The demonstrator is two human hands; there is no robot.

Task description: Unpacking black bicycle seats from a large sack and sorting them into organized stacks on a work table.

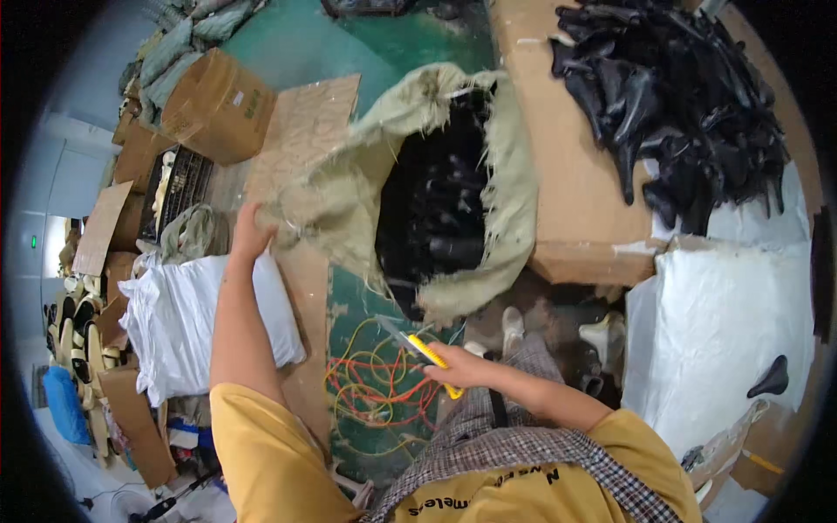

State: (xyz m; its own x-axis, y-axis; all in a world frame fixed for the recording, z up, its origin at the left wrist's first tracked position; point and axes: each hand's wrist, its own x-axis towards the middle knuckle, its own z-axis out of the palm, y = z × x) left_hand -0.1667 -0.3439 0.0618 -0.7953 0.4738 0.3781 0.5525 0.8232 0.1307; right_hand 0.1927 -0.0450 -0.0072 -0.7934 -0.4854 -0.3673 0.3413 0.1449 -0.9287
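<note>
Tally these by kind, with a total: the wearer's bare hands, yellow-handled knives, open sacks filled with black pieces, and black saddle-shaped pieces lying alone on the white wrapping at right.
Bare hands: 2 (left hand, right hand)
Yellow-handled knife: 1
Open sack: 1
Lone black saddle-shaped piece: 1
Total: 5

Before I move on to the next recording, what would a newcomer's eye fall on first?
The gaping woven sack dominates the centre, black pieces inside, its left edge in the left hand. Next comes the yellow utility knife in the right hand, blade out, below the sack. At upper right, a heap of black bicycle saddles stands out.
</note>
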